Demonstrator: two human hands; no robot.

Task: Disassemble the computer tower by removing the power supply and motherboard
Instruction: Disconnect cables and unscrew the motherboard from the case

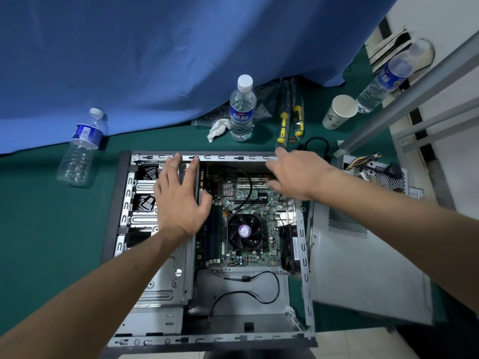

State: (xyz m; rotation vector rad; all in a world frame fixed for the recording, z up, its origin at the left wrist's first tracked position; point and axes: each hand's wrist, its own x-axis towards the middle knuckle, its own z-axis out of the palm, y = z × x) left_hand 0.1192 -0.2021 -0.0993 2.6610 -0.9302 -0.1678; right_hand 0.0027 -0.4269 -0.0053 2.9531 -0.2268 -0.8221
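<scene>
Green cloth covers the table (39, 229), and the open computer tower (124, 203) lies flat on it. The power supply (381, 174) is already out; it sits on the right, well apart from its bare corner. The side panel (363, 268) leans just beside the case. The motherboard (248, 200) is still inside, with its fan (245, 231) on it, so that part is left to do. The left hand (178, 200) rests with spread fingers on the drive cage. The right hand (295, 174) reaches over the board, fingers spread, holding nothing.
</scene>
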